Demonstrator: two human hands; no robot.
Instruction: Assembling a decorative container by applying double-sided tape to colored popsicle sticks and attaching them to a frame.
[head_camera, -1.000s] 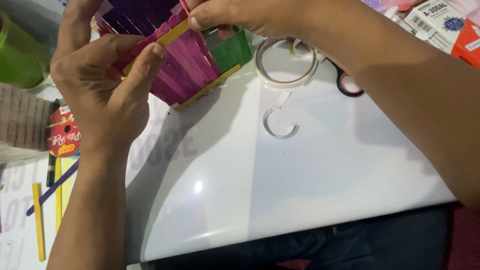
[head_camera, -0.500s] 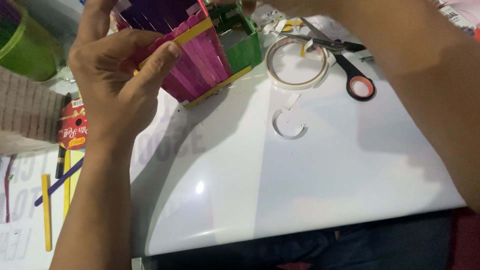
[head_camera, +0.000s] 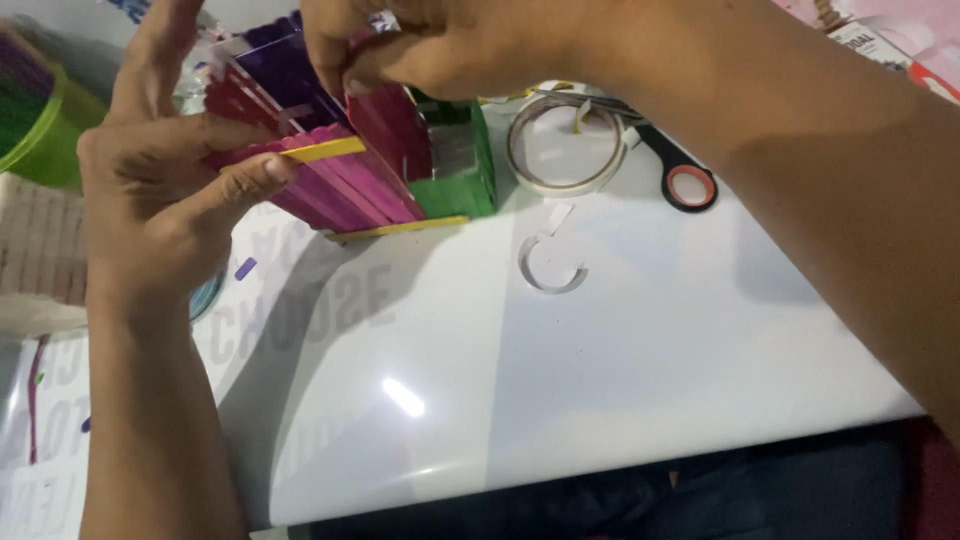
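The top of the craft-stick house ran out of the upper edge of the view, and the right hand covered much of its purple back part, so its full shape could not be made out. The house stood at the far left of the white bench, its pink stick wall and green side facing the camera, yellow sticks along its edges.

The left hand was at the house's left end, fingers partly spread, thumb and forefinger pinching the pink sticks beside a yellow stick. The right hand reached in from above, fingers curled and pressed together on the upper edge of the house; what the tips pinched was hidden.

Just right of the house lay a tape roll, black-handled scissors beyond it, and a curled tape scrap nearer. A green container was cut off at the left edge.
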